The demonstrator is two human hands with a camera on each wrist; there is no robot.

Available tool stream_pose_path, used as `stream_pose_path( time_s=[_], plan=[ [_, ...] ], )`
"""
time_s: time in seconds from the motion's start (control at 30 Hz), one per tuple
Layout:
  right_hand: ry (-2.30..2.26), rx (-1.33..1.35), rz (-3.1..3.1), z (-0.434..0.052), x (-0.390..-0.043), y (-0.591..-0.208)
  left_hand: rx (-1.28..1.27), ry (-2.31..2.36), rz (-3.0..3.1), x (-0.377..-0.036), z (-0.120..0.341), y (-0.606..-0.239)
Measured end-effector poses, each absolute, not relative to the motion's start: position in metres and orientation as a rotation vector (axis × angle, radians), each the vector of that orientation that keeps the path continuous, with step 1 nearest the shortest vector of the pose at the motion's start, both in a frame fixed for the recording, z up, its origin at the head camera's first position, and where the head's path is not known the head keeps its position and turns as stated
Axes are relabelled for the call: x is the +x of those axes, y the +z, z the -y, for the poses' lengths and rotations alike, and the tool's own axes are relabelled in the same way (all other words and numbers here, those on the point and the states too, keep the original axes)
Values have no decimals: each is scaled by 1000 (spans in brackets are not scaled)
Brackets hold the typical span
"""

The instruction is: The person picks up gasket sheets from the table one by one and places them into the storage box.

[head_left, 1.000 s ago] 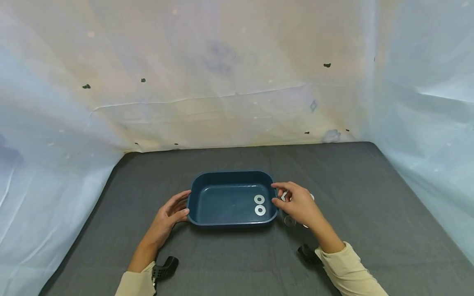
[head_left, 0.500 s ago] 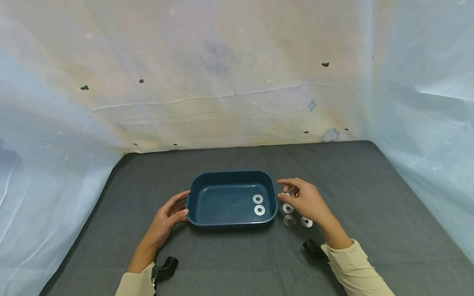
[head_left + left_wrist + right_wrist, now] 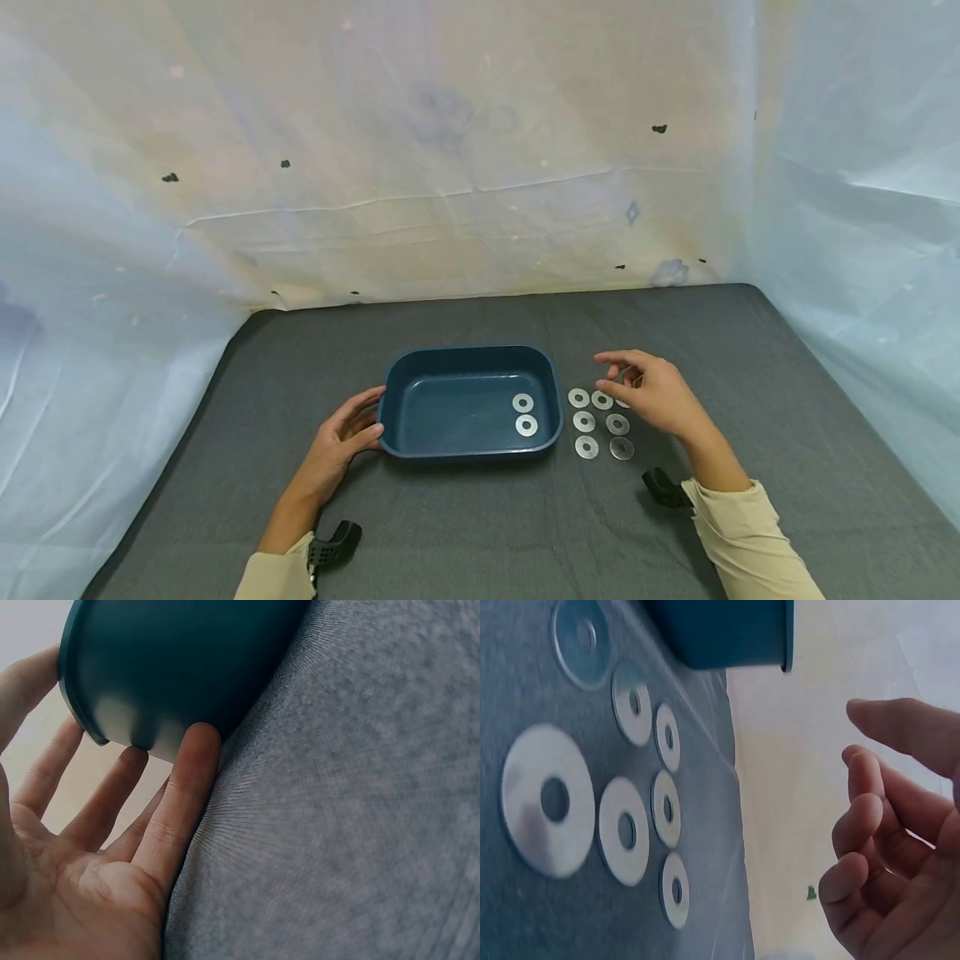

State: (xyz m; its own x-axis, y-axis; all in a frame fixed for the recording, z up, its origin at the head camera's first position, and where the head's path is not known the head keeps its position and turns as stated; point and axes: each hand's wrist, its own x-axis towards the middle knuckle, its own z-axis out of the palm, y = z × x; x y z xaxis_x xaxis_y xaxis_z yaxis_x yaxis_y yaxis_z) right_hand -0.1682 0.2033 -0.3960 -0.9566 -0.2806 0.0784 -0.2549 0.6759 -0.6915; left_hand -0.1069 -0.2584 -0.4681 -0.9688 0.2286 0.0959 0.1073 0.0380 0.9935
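A dark blue rectangular tray [image 3: 450, 444] stands on the cloth, with two flat metal washers [image 3: 526, 426] lying at its right end. My left hand [image 3: 341, 437] rests its fairly straight fingertips against the tray's left end; the left wrist view shows the fingers [image 3: 191, 772] touching the outer wall. Right of the tray lie several more washers [image 3: 583, 422], flat in loose rows. Above the far right ones hovers my right hand [image 3: 656, 392], holding nothing. Its thumb and forefinger stand apart and the other fingers are loosely bent. It partly covers one washer in the head view.
Dark grey cloth [image 3: 465, 533] covers the table. Pale plastic sheeting [image 3: 450, 167] rises behind it and at both sides. Each wrist wears a black device, the left one [image 3: 336, 546] close above the cloth.
My right hand has moved right, away from the tray's right rim, to above the loose washers, uncovering several of them. The left hand and the tray have stayed put.
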Motion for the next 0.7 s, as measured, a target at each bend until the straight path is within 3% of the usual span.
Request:
stream_pose_path(
  time_s=[0.7],
  plan=[
    [-990, -418, -2864, -234, -183, -421, 316, 2056, -2230, -106, 257, -466]
  ],
)
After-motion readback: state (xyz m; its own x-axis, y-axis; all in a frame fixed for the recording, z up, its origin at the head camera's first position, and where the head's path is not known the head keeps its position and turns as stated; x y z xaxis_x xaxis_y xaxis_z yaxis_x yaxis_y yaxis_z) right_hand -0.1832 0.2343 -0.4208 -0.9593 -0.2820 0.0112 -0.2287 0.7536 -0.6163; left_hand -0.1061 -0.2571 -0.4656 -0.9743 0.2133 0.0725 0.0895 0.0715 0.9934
